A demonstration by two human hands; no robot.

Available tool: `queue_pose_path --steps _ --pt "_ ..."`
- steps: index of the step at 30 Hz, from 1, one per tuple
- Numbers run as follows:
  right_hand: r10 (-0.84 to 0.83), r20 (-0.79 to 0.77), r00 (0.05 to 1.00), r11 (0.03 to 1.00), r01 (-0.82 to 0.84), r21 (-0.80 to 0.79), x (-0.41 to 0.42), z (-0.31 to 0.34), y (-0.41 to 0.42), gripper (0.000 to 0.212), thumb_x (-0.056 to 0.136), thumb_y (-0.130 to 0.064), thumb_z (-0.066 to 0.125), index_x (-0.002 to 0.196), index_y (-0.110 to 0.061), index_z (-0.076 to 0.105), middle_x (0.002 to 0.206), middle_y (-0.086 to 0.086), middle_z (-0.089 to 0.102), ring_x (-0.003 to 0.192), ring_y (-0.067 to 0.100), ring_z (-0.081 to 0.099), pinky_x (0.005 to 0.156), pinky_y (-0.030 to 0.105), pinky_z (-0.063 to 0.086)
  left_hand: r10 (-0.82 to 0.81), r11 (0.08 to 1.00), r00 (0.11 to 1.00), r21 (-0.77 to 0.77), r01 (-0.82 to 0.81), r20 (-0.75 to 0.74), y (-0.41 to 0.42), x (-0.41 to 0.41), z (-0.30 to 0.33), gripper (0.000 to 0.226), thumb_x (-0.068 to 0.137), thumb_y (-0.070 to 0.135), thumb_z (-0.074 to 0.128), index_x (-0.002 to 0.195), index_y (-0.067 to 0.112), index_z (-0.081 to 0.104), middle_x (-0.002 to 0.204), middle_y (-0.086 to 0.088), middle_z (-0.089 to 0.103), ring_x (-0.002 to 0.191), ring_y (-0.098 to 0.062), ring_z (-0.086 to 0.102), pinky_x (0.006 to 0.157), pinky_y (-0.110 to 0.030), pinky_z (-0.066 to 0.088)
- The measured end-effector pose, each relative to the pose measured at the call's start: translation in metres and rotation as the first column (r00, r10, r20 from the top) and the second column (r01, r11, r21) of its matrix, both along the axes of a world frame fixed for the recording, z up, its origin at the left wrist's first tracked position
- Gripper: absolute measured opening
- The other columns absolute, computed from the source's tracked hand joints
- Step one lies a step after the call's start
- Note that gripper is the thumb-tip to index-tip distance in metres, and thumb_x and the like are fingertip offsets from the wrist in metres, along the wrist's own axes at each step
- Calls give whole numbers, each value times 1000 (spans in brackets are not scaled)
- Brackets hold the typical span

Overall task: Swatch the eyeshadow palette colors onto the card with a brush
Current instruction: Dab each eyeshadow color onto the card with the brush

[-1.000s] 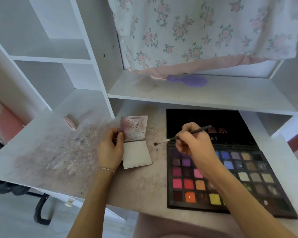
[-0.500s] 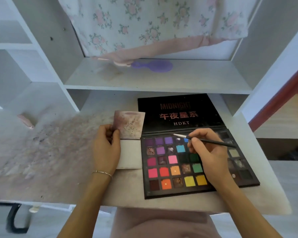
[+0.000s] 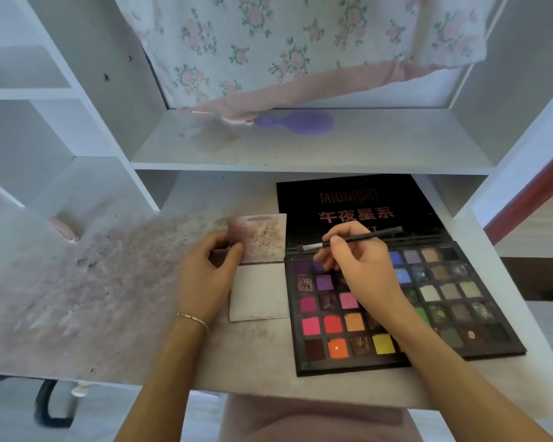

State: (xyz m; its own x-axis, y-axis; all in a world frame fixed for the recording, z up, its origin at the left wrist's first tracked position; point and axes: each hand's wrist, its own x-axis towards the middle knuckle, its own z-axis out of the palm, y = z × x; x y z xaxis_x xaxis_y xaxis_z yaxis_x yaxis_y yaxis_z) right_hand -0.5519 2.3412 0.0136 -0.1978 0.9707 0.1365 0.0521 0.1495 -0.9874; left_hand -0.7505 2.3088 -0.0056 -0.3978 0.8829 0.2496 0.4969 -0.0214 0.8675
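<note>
Eyeshadow palette lies open on the bench at 4 o'clock, lid flat behind. Left hand at 9 o'clock of it, fingers pinching the card flap. Right hand fingers clamped on the brush, tip over the palette's top-left edge beside the card. Step looks like carrying pigment over; next move needs the tip lowered onto the card.

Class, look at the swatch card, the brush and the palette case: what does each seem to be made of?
Swatch card: probably matte paper or thin card; it folds flat and takes powder stains.
Brush: slim black handle, plastic or painted wood, unclear which; soft bristle tip.
Palette case: likely black matte cardboard with printed lettering, holding pressed powder pans, some shimmery.
</note>
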Motion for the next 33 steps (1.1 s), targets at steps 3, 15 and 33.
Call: queue_pose_path --steps 3,15,33 --pt "-9 71 997 1000 7 17 -1 -2 -1 21 91 1 43 78 -14 52 56 0 61 51 2 56 52 18 46 -29 999 999 18 28 27 4 -9 0 17 85 9 58 90 23 65 82 16 63 74 5 58 67 -5 43" --pt "-41 198 979 999 35 34 0 -7 -1 16 90 -10 46 75 -11 53 60 -4 65 54 17 58 57 39 47 61 998 996 -8 -60 59 7 -11 -5 13 84 10 58 87 19 68 77 14 64 72 1 58 69 -7 45" --pt "27 278 960 996 -49 73 0 -10 -2 17 88 -14 46 73 -20 51 66 -7 64 58 9 59 55 24 48 86 996 996 -34 -85 33 7 -9 -4 12 84 10 59 87 18 67 75 7 64 72 -6 58 72 -20 48"
